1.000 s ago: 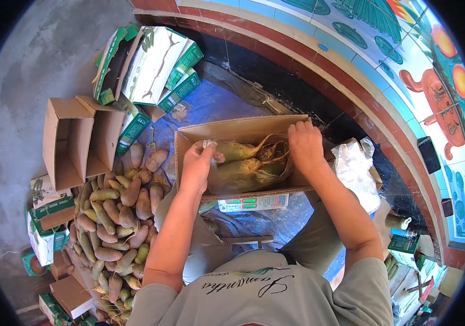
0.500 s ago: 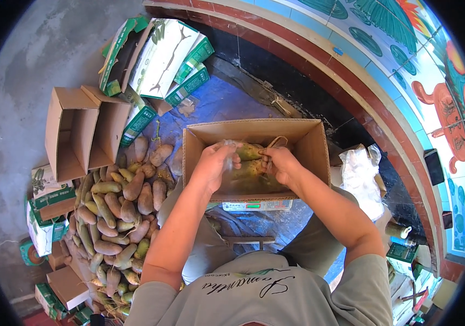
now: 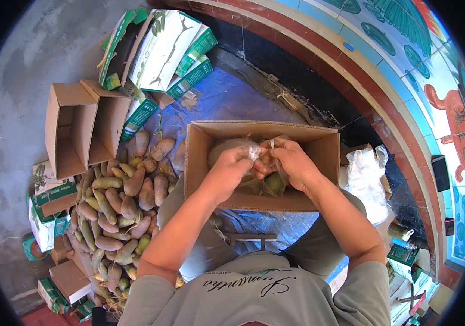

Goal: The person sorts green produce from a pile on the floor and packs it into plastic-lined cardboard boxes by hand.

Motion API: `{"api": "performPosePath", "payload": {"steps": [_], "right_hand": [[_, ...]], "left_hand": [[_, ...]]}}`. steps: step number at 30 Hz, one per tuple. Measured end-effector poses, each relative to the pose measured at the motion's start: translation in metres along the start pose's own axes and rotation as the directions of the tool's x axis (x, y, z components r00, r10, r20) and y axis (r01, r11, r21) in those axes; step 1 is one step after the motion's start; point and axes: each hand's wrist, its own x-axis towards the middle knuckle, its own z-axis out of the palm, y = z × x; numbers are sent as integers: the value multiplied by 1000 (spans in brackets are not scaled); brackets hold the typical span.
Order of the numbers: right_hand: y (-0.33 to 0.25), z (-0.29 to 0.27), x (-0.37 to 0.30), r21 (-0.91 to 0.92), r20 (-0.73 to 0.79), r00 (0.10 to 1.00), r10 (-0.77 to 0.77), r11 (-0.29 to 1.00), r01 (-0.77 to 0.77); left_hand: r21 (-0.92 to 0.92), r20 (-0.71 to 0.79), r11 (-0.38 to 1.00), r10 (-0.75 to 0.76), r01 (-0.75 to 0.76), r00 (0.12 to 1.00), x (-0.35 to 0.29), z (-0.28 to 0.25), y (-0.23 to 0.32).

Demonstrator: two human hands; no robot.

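Observation:
In front of me an open brown cardboard box [image 3: 232,202] holds greenish radishes [image 3: 274,185] inside a clear plastic bag [image 3: 222,145]. Over the middle of the box my left hand [image 3: 233,169] is closed, pinching gathered plastic at its fingertips. My right hand [image 3: 293,163] is closed too, gripping another part of the bag close beside the left fingers. Both hands and the crumpled film cover part of the radishes. To the left of the box lies a large pile of long radishes [image 3: 129,212], brownish and green, soil on many of them.
Two empty brown boxes [image 3: 80,88] stand at the left, near white and green cartons [image 3: 164,51]. A blue tarp [image 3: 221,100] covers the floor beyond my box. White plastic bags [image 3: 367,182] lie on the right, before the tiled wall [image 3: 434,144]. A stool [image 3: 251,237] is between my legs.
My hands have drawn closer together and gathered the bag's plastic. The box sits slightly farther right and nearer, covering the scale that showed at its front edge.

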Motion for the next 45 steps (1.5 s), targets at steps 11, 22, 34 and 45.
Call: {"api": "performPosePath", "payload": {"steps": [11, 22, 34, 45], "right_hand": [[12, -34, 25, -272, 216, 975, -58, 955, 117], [18, -41, 55, -682, 539, 841, 49, 612, 401], [24, -28, 53, -954, 293, 950, -107, 28, 298], [18, -47, 24, -994, 16, 1000, -18, 104, 18]], "left_hand": [[87, 90, 884, -466, 459, 880, 43, -9, -44], [80, 348, 891, -445, 447, 825, 53, -25, -57], [-61, -20, 895, -443, 441, 896, 54, -24, -65], [185, -339, 928, -250, 324, 907, 75, -49, -69]]}}
